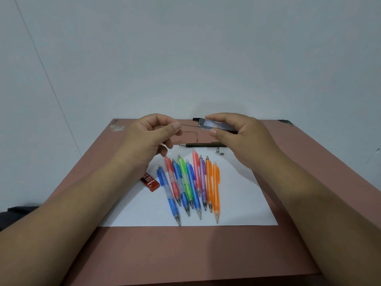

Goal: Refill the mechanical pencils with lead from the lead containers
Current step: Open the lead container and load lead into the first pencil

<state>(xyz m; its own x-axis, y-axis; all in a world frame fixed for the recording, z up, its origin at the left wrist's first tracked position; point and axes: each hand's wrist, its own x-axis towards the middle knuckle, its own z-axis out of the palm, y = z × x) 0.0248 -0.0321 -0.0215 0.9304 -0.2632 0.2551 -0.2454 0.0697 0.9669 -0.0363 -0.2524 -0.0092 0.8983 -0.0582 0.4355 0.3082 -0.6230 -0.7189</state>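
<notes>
My right hand [237, 139] grips a clear lead container [212, 124] with a black cap end, held level above the table's far part. My left hand [152, 135] pinches a thin lead [190, 126] between thumb and forefinger; the lead runs from my fingertips to the container's mouth. Several coloured mechanical pencils [191, 182] lie side by side on a white sheet [243, 203], tips toward me. A dark pencil [204, 144] lies crosswise beyond them, with two small grey parts [219, 152] beside it.
A red lead box [149, 182] lies at the sheet's left edge, under my left wrist. The sheet lies on a reddish-brown table [185, 254] against a pale wall. A dark object [12, 215] sits at the far left, off the table.
</notes>
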